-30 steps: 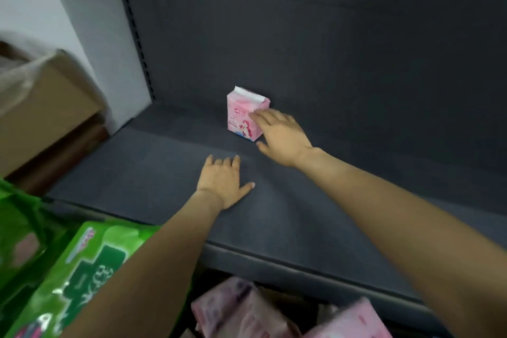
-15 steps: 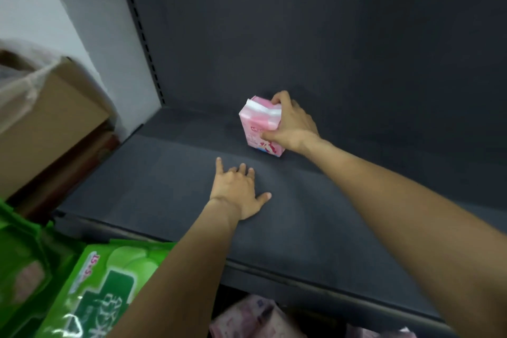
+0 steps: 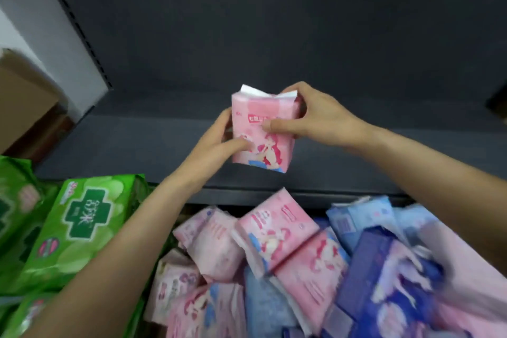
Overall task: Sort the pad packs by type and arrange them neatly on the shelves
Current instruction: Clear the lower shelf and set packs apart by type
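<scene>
Both hands share the grip on the pink pad pack (image 3: 262, 133): left hand (image 3: 219, 143) on its left edge, right hand (image 3: 315, 115) around its top right. It is held upright, long axis vertical, above the dark shelf (image 3: 137, 145), so setting it down looks like a straight lowering.

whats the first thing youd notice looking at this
A pink pad pack sits at the centre, held upright over the dark grey shelf by the left hand and the right hand, one on each side. Below the shelf edge lies a jumbled heap of pink packs and blue packs. Bright green packs fill the lower left.
</scene>
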`<state>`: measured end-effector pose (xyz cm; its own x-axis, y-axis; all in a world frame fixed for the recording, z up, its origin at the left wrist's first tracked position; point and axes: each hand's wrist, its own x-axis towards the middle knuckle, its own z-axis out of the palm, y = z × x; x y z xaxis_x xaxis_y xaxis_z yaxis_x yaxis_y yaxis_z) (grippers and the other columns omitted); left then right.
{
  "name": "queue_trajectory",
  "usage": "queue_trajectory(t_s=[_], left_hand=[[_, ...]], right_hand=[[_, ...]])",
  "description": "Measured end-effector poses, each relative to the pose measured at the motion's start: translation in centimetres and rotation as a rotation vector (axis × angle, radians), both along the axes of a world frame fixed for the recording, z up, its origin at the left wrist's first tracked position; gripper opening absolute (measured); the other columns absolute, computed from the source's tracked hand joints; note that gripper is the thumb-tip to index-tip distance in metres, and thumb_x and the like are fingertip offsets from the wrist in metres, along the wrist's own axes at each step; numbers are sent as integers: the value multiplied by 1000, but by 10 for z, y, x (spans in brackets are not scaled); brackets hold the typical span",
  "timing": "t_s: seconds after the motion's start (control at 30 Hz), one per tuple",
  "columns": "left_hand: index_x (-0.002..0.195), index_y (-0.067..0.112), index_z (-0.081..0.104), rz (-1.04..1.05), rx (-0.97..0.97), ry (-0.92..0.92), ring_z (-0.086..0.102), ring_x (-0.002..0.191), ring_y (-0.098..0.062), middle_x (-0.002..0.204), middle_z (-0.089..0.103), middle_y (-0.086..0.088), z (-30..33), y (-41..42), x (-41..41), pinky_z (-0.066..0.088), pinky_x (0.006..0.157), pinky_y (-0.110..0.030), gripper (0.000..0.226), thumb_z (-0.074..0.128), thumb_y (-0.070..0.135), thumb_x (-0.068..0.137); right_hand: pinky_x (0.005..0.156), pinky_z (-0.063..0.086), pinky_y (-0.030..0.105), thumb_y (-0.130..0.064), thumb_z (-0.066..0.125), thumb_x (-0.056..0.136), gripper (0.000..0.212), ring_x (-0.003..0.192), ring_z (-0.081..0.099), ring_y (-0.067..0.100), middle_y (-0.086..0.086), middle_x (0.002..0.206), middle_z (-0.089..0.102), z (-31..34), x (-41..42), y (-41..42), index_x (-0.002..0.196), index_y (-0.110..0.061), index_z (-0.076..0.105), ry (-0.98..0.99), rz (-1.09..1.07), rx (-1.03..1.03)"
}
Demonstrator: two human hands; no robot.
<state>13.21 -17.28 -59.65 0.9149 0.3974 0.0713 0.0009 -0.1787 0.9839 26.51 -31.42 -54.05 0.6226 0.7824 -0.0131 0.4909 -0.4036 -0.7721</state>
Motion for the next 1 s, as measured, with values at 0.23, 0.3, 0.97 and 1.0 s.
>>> queue_trajectory(t_s=[0.23,0.3,0.97,1.0], left_hand=[[127,40,45,-207,169,54,64,99,1,113,64,17,42,-116,-2,55,79,-23,66,79,48,71],[132,41,42,-250,254,15,60,104,5,119,60,19,51,-152,13,54,86,-24,69,78,45,73],[138,41,38,-497,1101,188,36,128,-8,141,38,19,-23,-286,75,28,97,-27,60,56,59,84],[138,41,38,-493,1090,194,36,129,-8,142,38,19,-23,-287,75,28,97,-27,59,56,57,84]], right_hand=[[82,53,24,-57,73,60,62,93,64,4,-11,103,66,17,-36,-151,112,-28,54,97,-183,81],[77,54,22,-55,73,55,68,91,65,6,-10,103,65,20,-37,-194,115,-30,51,71,-276,151],[101,41,42,-13,65,64,69,123,38,21,5,129,44,-75,7,-388,130,-14,48,-547,-263,-233],[101,41,46,-25,61,66,69,127,36,20,2,133,41,-87,8,-389,133,-17,46,-448,-232,-281]])
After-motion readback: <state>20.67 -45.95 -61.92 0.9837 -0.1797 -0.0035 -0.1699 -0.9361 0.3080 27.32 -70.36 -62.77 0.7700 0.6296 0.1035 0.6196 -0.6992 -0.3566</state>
